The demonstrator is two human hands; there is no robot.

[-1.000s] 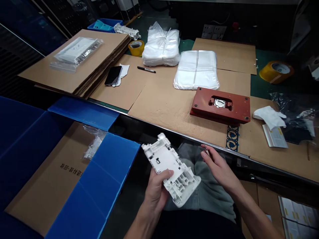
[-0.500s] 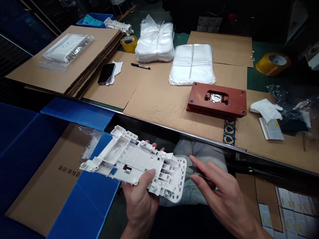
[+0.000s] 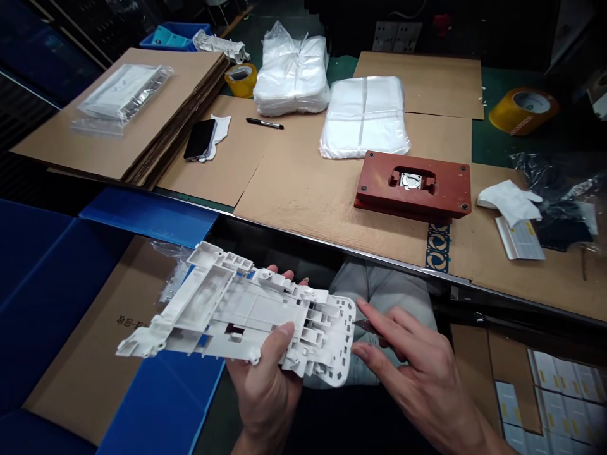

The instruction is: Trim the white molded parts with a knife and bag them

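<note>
My left hand (image 3: 265, 379) is closed round the lower edge of a white plastic frame (image 3: 256, 303), thumb on its upper face and fingertips showing behind the far edge. Ribs, slots and clips cover the part, and its rounded right end is perforated with small holes. It hangs tilted above my lap and the blue box. In my right hand (image 3: 417, 366) is a small dark knife (image 3: 367, 326) with a pointed blade, pinched between thumb and fingers. The blade tip is at the frame's rounded right edge; whether it touches I cannot tell. My palm hides the knife's handle.
Ahead lies a cardboard-covered table (image 3: 294, 183) with a red fixture block (image 3: 412, 186), bagged white stacks (image 3: 365, 117), a pen (image 3: 264, 123) and a phone (image 3: 200, 140). An open blue box (image 3: 156, 398) stands at left. Several white parts (image 3: 559, 373) lie low at right.
The white frame has tilted, its left end swinging nearer to me and further left. My right hand has moved slightly left, bringing the knife tip to the frame's edge.
</note>
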